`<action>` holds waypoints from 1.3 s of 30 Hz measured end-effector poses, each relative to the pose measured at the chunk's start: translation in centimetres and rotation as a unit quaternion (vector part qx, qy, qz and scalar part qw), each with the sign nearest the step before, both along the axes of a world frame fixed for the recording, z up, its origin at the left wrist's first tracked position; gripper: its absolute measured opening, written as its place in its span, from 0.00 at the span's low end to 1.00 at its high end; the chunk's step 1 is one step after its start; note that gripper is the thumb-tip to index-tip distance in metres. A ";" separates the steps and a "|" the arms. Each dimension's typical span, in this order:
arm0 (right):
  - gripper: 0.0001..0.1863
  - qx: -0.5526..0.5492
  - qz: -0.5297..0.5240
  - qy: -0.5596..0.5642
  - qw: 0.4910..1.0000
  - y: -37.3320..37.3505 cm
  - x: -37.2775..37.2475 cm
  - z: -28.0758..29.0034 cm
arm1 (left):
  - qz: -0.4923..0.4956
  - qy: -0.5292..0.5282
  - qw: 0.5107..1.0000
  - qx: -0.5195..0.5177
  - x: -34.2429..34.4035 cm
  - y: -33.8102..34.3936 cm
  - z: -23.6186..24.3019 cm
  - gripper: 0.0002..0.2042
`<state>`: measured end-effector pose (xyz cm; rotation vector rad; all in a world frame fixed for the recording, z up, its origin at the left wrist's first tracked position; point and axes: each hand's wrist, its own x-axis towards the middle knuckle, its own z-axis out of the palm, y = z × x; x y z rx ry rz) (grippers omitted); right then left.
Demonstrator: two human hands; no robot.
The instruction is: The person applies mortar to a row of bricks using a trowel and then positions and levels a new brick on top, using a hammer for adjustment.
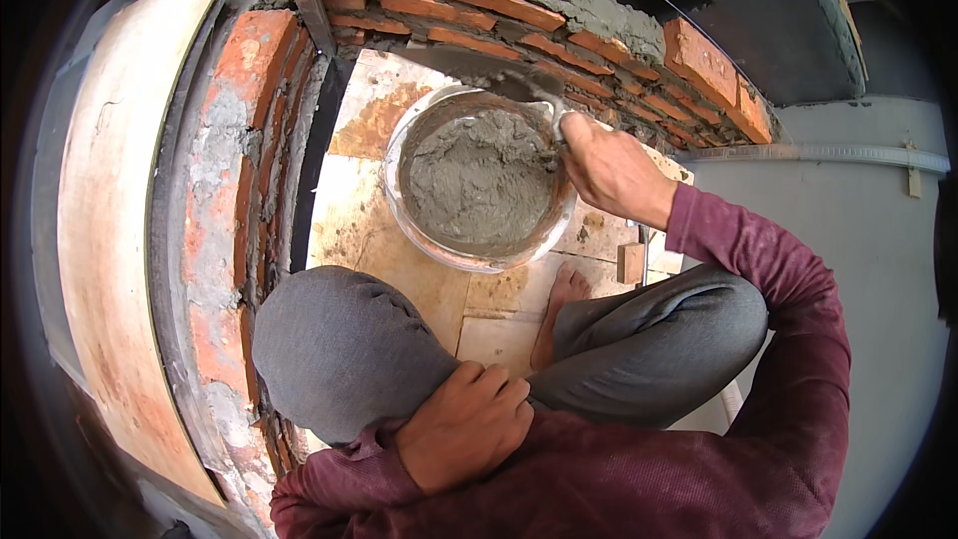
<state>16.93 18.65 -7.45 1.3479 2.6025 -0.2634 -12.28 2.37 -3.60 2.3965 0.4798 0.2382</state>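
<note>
One wide fisheye camera on the person's head looks steeply down from close above the bent knees [344, 344]. Its view runs from the near shirt [639, 479], past a bucket [479, 264], to a far brick wall [566, 52].

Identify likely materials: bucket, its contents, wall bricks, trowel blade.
Bucket: probably plastic; smooth, pale rim, smeared.
Contents: likely wet cement mortar; grey, lumpy paste.
Wall bricks: apparently fired clay; matte orange-red, rough faces.
Trowel blade: probably metal; thin, flat, dark grey; finish unclear, blurred.
</note>
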 end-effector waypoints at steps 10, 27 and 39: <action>0.06 -0.087 -0.007 -0.132 0.987 -0.3 3.1 12.0 | 0.009 -0.034 0.999 0.009 0.2 0.5 -0.6 0.05; 0.12 -0.291 -0.088 -0.109 0.946 -0.6 1.2 3.8 | 0.002 -0.046 0.999 -0.009 0.0 0.8 -0.6 0.05; 0.17 -0.253 -0.011 -0.170 0.952 -2.8 -5.1 6.2 | 0.026 -0.043 0.999 -0.015 -0.4 0.6 -0.7 0.06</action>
